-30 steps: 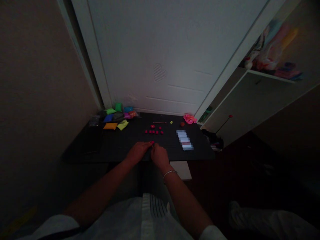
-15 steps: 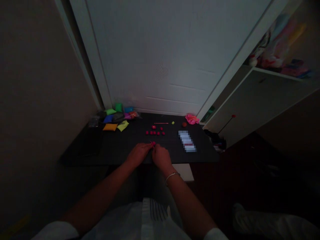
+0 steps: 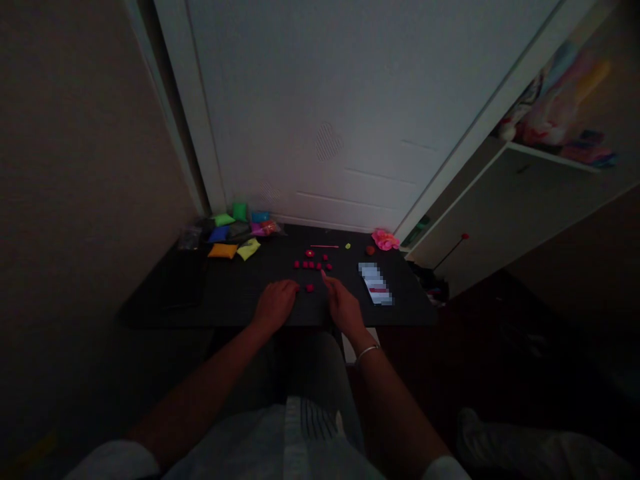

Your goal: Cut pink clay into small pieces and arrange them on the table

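On the dark table, a small dark-pink lump of modelling clay [image 3: 309, 288] lies between my two hands. My left hand [image 3: 276, 305] rests to its left, fingers pressed together, with a bit of the same pink clay [image 3: 297, 288] at the fingertips. To the right, my right hand [image 3: 345, 308] is closed around what looks like a thin pink tool [image 3: 323, 274], its tip pointing up and left; most of it is hidden. Beyond the hands sits a row of several small pink clay pieces [image 3: 311, 265], with a round pink piece [image 3: 310, 253] behind them.
A pink stick [image 3: 325, 247] lies farther back, near a yellow-green bit [image 3: 348, 246] and a reddish-brown ball [image 3: 370, 250]. Coloured clay packets [image 3: 223, 251] fill the back left. A phone [image 3: 376, 283] lies right, below a pink crumpled thing [image 3: 385, 239]. A white door [image 3: 310, 100] rises behind.
My hands have parted: the right has moved right and the left slightly left. The pink clay lump that was between the fingertips now lies uncovered on the table.
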The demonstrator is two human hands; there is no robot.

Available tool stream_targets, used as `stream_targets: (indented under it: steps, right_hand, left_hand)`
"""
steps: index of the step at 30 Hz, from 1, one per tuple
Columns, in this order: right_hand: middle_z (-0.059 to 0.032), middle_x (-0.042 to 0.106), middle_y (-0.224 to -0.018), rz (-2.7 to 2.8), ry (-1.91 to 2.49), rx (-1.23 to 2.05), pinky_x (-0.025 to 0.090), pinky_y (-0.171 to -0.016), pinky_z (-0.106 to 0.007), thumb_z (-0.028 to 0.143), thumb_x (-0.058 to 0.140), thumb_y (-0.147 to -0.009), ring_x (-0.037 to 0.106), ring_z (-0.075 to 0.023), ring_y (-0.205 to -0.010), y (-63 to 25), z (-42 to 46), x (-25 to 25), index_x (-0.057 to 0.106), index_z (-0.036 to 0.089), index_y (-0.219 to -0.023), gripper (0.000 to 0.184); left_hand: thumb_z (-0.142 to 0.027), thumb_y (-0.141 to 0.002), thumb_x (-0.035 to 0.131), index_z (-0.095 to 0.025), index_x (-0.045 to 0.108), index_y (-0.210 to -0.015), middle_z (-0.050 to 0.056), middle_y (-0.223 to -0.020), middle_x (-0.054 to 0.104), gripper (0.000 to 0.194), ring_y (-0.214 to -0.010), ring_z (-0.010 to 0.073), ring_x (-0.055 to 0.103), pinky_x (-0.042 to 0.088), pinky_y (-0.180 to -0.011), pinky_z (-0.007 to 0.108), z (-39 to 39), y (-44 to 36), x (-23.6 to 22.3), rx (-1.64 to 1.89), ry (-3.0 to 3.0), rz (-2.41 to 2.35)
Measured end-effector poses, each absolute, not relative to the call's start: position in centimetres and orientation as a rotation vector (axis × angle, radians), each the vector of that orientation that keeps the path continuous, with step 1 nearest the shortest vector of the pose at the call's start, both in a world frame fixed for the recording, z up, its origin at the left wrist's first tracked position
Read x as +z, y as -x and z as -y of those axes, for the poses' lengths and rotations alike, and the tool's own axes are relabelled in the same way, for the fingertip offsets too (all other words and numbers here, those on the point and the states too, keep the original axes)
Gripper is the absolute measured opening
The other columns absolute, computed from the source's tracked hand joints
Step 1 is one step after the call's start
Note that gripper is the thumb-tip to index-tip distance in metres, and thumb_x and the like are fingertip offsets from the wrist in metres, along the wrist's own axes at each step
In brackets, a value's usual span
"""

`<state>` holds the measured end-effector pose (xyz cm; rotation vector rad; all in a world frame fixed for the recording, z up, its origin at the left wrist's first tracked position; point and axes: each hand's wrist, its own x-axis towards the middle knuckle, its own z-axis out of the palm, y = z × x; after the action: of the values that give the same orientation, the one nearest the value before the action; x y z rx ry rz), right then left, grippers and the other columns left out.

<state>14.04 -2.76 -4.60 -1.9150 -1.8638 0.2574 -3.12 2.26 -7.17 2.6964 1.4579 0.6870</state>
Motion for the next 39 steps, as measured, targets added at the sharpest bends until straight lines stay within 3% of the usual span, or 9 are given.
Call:
stream_targets:
  steps: [3,8,12,17,21,26,29,34,39]
  right_hand:
    - [-0.0032,0.057,-0.1,2.008,1.894,0.236,0.039,-0.076,-0.02,0.016,0.036,-0.086,0.056,-0.0118,-0.089,-14.3,1.7,-4.4,0.054,0.023,-0.112,0.032]
    - [-0.0041,0.054,-0.103,2.132,1.864,0.215,0.04,-0.077,-0.022,0.034,0.049,-0.083,0.051,-0.014,-0.096,-13.7,-0.1,-4.7,0.051,0.021,-0.116,0.036]
    - [-0.0016,0.054,-0.094,2.147,1.856,0.199,0.04,-0.072,-0.021,0.038,0.044,-0.085,0.054,-0.0119,-0.087,-13.2,-0.3,-4.7,0.059,0.023,-0.101,0.026]
    - [-0.002,0.054,-0.089,2.072,1.715,0.036,0.039,-0.069,-0.019,0.039,0.044,-0.085,0.053,-0.0108,-0.08,-13.0,2.2,-3.7,0.06,0.022,-0.098,0.027]
    - [-0.0034,0.055,-0.084,2.119,1.474,-0.013,0.039,-0.067,-0.02,0.036,0.045,-0.085,0.052,-0.0114,-0.078,-12.8,4.7,-3.0,0.062,0.02,-0.097,0.025]
    - [-0.0043,0.056,-0.079,2.102,1.26,-0.048,0.041,-0.06,-0.022,0.036,0.052,-0.082,0.051,-0.0124,-0.07,-12.3,6.4,-3.0,0.062,0.021,-0.096,0.024]
    - [-0.0042,0.055,-0.08,2.083,1.233,0.014,0.041,-0.057,-0.022,0.038,0.055,-0.079,0.05,-0.0121,-0.067,-12.0,6.8,-3.2,0.06,0.021,-0.103,0.03]
    - [-0.0009,0.051,-0.071,2.001,1.212,0.103,0.039,-0.054,-0.021,0.034,0.054,-0.08,0.049,-0.011,-0.064,-11.8,7.0,-3.7,0.063,0.023,-0.094,0.02]
    - [0.0001,0.048,-0.07,1.944,1.206,0.207,0.039,-0.054,-0.021,0.031,0.056,-0.08,0.048,-0.0101,-0.063,-11.5,7.2,-4.2,0.063,0.022,-0.093,0.018]
  left_hand:
    - [-0.019,-0.085,0.038,-0.017,0.058,-0.097,0.008,-0.098,0.064,0.024,-0.088,0.0222,0.058,0.042,-0.075,0.035,-2.2,3.1,-7.4,0.74,-2.707,-1.436]
    - [-0.018,-0.084,0.039,-0.018,0.06,-0.098,0.008,-0.103,0.063,0.024,-0.094,0.0223,0.057,0.043,-0.078,0.036,-2.4,3.1,-7.7,0.802,-2.675,-1.411]
    - [-0.019,-0.084,0.042,-0.017,0.061,-0.097,0.008,-0.104,0.063,0.024,-0.096,0.0221,0.057,0.043,-0.081,0.037,-2.3,3.3,-7.2,0.9,-2.567,-1.372]
    - [-0.03,-0.082,0.046,-0.017,0.062,-0.098,0.007,-0.103,0.063,0.026,-0.096,0.0198,0.056,0.043,-0.085,0.035,-1.2,3.8,-4.7,1.133,-2.093,-1.291]
    - [-0.041,-0.074,0.054,-0.015,0.066,-0.086,0.006,-0.086,0.068,0.031,-0.081,0.0194,0.06,0.045,-0.073,0.031,0.2,4.1,-2.4,0.817,-1.594,-1.089]
    - [-0.038,-0.066,0.064,-0.011,0.067,-0.078,0.006,-0.073,0.066,0.03,-0.066,0.0156,0.058,0.041,-0.064,0.027,1.7,4.3,-1.6,0.564,-1.206,-0.867]
    - [-0.036,-0.063,0.068,-0.01,0.067,-0.077,0.007,-0.075,0.066,0.03,-0.067,0.0144,0.057,0.04,-0.066,0.027,2.4,4.5,-1.6,0.542,-1.033,-0.79]
    - [-0.037,-0.064,0.068,-0.013,0.068,-0.08,0.007,-0.084,0.066,0.029,-0.077,0.0151,0.057,0.04,-0.074,0.027,2.9,4.9,-1.8,0.495,-0.939,-0.752]
    - [-0.034,-0.063,0.068,-0.014,0.069,-0.079,0.005,-0.08,0.067,0.025,-0.078,0.0148,0.056,0.039,-0.076,0.027,3.1,5.0,-2.1,0.482,-0.963,-0.757]
